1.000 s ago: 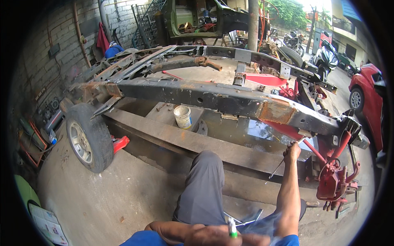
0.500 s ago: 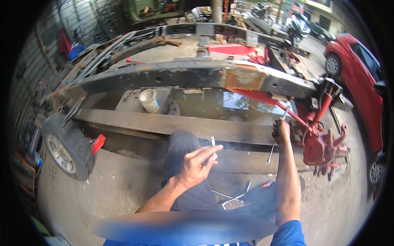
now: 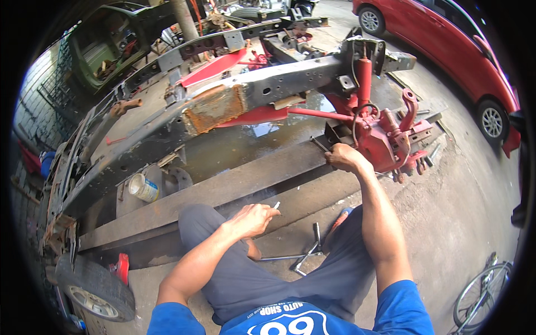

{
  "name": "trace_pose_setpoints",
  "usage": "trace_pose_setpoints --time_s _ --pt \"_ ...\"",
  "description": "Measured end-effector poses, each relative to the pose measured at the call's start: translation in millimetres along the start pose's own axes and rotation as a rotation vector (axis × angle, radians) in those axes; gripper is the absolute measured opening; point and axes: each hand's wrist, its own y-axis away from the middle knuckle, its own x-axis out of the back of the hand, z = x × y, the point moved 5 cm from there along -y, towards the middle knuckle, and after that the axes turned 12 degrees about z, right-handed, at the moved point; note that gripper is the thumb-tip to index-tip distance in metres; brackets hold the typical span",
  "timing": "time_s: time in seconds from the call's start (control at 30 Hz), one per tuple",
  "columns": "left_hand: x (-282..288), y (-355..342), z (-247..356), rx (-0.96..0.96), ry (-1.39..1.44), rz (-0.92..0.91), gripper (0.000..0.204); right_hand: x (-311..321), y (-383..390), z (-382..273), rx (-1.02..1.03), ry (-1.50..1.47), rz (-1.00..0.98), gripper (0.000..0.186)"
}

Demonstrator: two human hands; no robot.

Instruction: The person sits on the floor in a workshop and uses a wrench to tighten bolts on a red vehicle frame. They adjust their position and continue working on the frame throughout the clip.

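My left hand holds a small white stick, apparently a cigarette, over my left knee. My right hand grips a slim metal wrench beside the red suspension assembly at the rusty black vehicle frame. Under the frame runs a long steel beam over murky water. A white bucket lies toward the left under the frame. Metal bar wrenches rest on the concrete between my legs.
A loose-looking wheel and red jack stand at lower left. A red car is parked at right, a bicycle at lower right. A green vehicle body stands behind the frame, near a post.
The view has swung down and rightward. My left hand has risen from near my body to over the knee. My right hand with the wrench is now closer to the red assembly.
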Motion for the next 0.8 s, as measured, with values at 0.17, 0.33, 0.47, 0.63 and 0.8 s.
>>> trace_pose_setpoints --time_s 0.17,0.33,0.47,0.63,0.8 --pt "-18 -29 -23 0.029 0.003 -0.065 0.029 12 10 3 -0.112 -0.112 0.155 0.039" --pt "-26 -31 -26 0.066 0.139 0.016 0.029 31 21 6 -0.292 -0.295 0.325 0.035" --pt "-27 -23 -25 0.08 0.146 0.031 0.03 32 21 5 -0.469 -0.679 0.383 0.028" --pt "-28 -22 -28 0.131 0.211 0.084 0.028 38 10 -4 -0.428 -0.778 0.533 0.024" --pt "-35 -21 -32 0.124 0.218 0.098 0.028 38 1 -2 -0.372 -0.753 0.616 0.03"
